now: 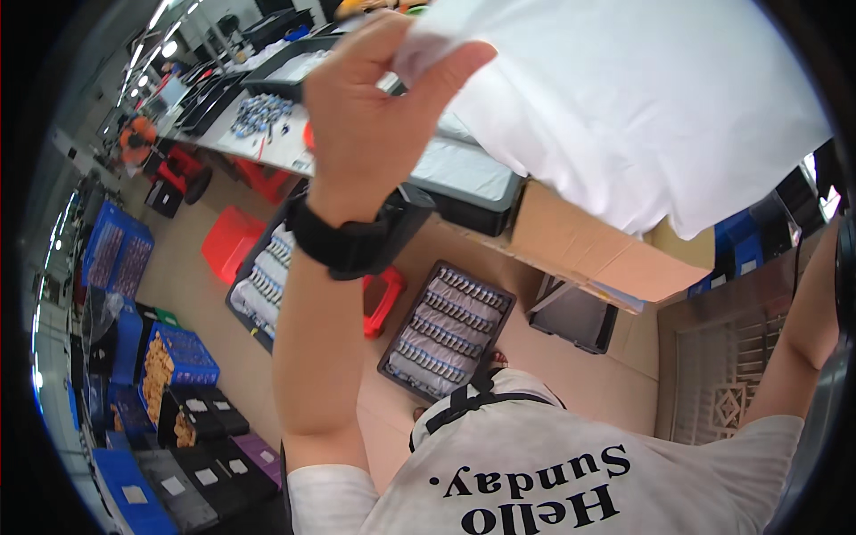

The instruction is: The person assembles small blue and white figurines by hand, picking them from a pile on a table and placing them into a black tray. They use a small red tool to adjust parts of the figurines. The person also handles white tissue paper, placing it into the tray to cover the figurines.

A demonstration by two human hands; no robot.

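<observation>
My left hand (383, 116) is raised high at the top of the view, a black strapped device around its wrist. Between its thumb and fingers it pinches the edge of a thin white sheet (633, 98), which looks like cloth. The sheet spreads to the right and hangs in soft folds over an open cardboard box (580, 232). Along the right edge my right arm (807, 312) reaches upward, and its hand is out of view. Beside the box a dark tray (468, 183) lined with white material sits on the table, partly behind my left wrist.
Below me a dark tray (450, 330) holds rows of small metallic parts on white lining. A similar tray (265, 283) lies behind my left forearm, near a red stool (234, 241). Blue crates (187, 355) and black bins stand at left. A person in orange (138, 138) is farther off.
</observation>
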